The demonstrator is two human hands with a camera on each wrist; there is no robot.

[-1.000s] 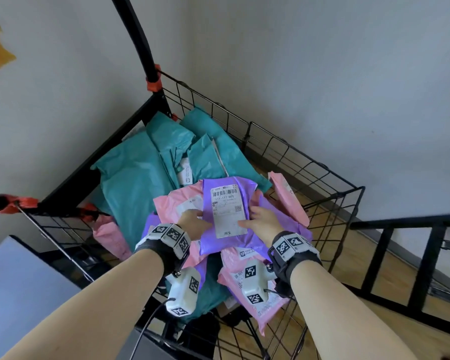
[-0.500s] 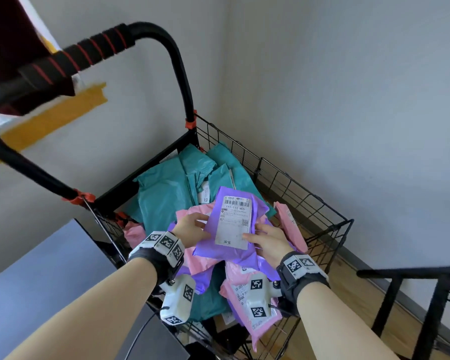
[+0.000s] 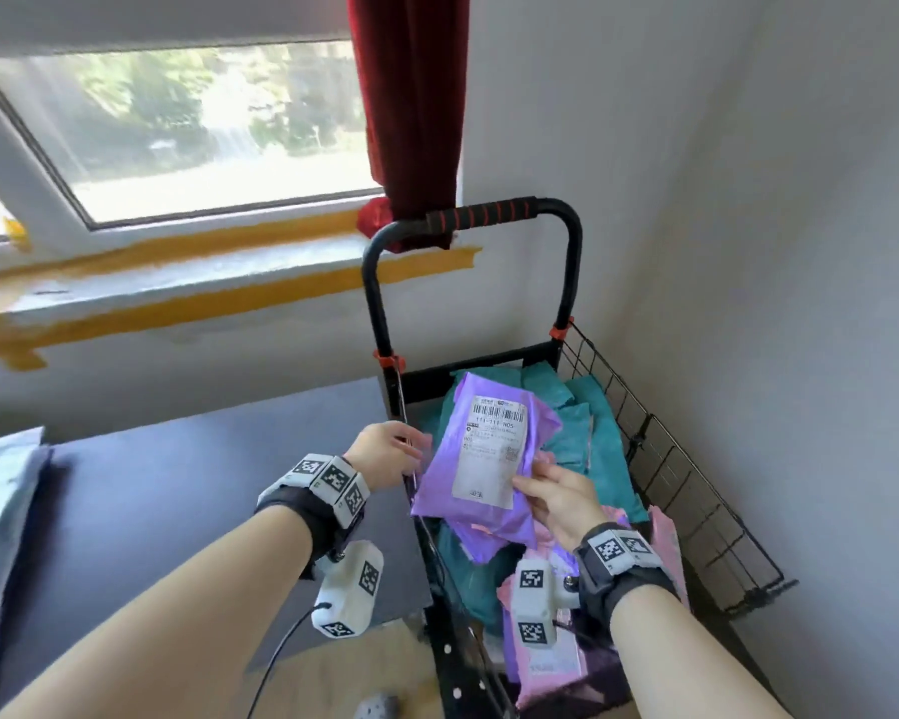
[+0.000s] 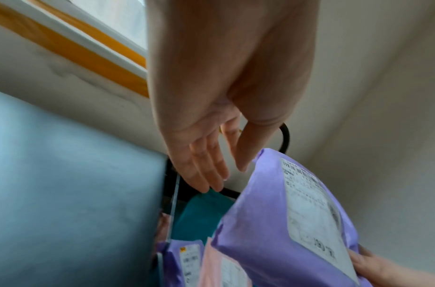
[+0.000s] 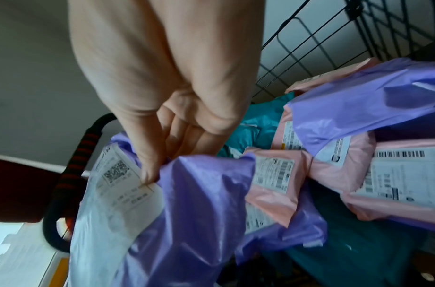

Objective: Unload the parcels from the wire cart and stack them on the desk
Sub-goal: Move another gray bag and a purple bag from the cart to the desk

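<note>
A purple parcel (image 3: 489, 454) with a white label is raised above the pile in the black wire cart (image 3: 670, 485). My right hand (image 3: 535, 480) pinches its lower right corner, thumb on the label. The right wrist view shows that grip: right hand (image 5: 162, 165), purple parcel (image 5: 186, 213). My left hand (image 3: 411, 448) hovers just left of the parcel over the cart's rim. Its fingers are straight and hold nothing, as the left wrist view shows, left hand (image 4: 218, 174) beside the purple parcel (image 4: 260, 233). Teal parcels (image 3: 592, 433), pink parcels (image 3: 541, 656) and another purple one fill the cart.
The dark grey desk (image 3: 177, 485) lies left of the cart, with a pale grey-blue parcel (image 3: 1, 511) at its left edge. The cart's handle (image 3: 489, 212) rises at the back before a red curtain (image 3: 411, 96) and a window. A white wall stands to the right.
The purple parcel has risen off the pile and moved toward the cart's desk side. My left hand has let go of it and opened. The head view has swung toward the desk and window.
</note>
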